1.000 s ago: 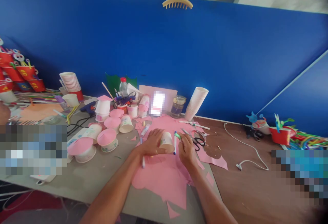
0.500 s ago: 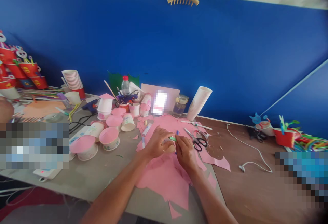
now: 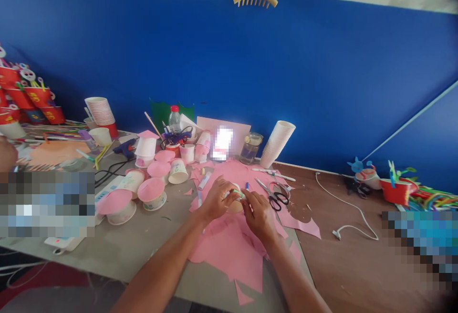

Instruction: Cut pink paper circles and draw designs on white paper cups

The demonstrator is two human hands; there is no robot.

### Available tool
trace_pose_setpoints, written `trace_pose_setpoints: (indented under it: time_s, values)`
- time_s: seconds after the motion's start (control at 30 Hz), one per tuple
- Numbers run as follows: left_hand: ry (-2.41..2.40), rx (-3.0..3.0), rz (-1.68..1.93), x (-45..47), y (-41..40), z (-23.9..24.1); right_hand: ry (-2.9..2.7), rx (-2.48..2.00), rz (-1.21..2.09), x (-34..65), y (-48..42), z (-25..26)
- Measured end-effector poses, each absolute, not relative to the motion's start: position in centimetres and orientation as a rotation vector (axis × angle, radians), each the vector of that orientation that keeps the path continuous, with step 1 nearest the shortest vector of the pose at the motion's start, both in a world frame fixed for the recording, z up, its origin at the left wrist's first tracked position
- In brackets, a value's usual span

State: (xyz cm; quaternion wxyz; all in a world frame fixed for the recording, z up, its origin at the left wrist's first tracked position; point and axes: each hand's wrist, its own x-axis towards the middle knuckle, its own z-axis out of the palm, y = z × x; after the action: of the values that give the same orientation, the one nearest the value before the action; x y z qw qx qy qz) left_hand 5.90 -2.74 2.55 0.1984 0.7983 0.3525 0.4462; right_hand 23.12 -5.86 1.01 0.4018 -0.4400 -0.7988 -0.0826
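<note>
Both my hands meet above the pink paper (image 3: 229, 246) in the middle of the table. Curled round a small white paper cup with green print (image 3: 235, 205), my left hand (image 3: 218, 198) hides most of it. Its pale tan round end faces me. The bent fingers of my right hand (image 3: 258, 210) pinch at the cup's right side. A blue-capped marker (image 3: 247, 186) shows just behind those fingers. Black-handled scissors (image 3: 277, 198) lie to the right of my right hand. A glue stick (image 3: 204, 180) rests on the paper beyond my left hand.
Paper cups with pink paper tops (image 3: 116, 203) stand on the left, near a power strip (image 3: 67, 239). At the back are a phone (image 3: 222, 143), a glass jar (image 3: 251, 148) and leaning stacked cups (image 3: 278, 143). A white cable (image 3: 352, 203) lies right. Another person's hand (image 3: 7, 155) is far left.
The cup has turned slightly between my fingers, and more of its white edge and tan end shows. My right fingers have shifted a little. The things on the table have stayed put.
</note>
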Motion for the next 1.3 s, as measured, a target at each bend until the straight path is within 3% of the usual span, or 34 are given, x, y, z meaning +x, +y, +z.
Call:
trace_pose_setpoints:
  time_s: [0.73, 1.3]
  values:
    - [0.797, 1.958, 1.142, 6.2, -3.6, 3.5, -1.967, -1.176, -0.448, 22.6, -6.6, 1.7]
    - [0.867, 1.981, 1.199, 6.0, -3.4, 4.1, -1.964, -1.215, -0.359, 21.9, -6.2, 2.5]
